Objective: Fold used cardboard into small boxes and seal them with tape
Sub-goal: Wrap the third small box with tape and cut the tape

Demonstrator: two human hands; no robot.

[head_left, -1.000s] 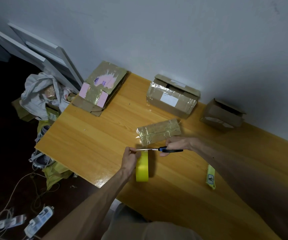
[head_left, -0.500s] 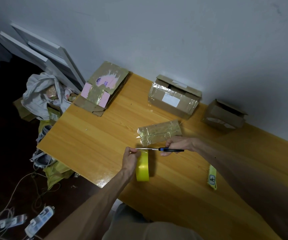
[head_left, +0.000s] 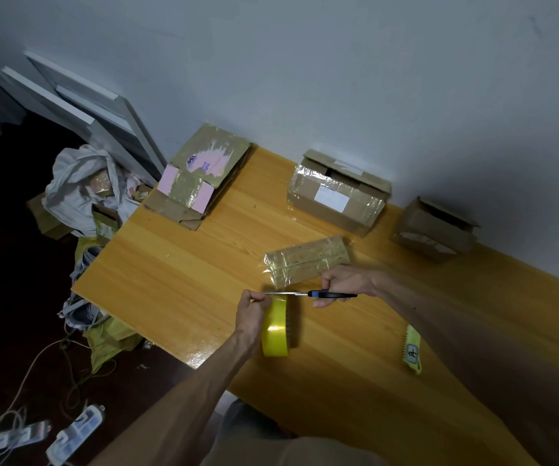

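Note:
A yellow tape roll (head_left: 275, 329) stands on edge on the wooden table (head_left: 177, 284). My left hand (head_left: 250, 314) holds the roll at its top and pinches the tape end. My right hand (head_left: 345, 284) grips scissors (head_left: 318, 293) with a blue and black handle; the blade points left and reaches the tape at the top of the roll. Just behind lies a small flat box (head_left: 306, 260) wrapped all over in tape.
A taped box with a white label (head_left: 337, 193) and an open-topped box (head_left: 434, 228) stand along the wall. A flattened pink-marked carton (head_left: 201, 176) overhangs the table's far left corner. A yellow tape cutter (head_left: 412, 353) lies at right. Bags, cables and power strips (head_left: 73, 432) litter the floor at left.
Almost nothing: both hands stay at the roll with the scissors blade against the tape; only the view has shifted slightly.

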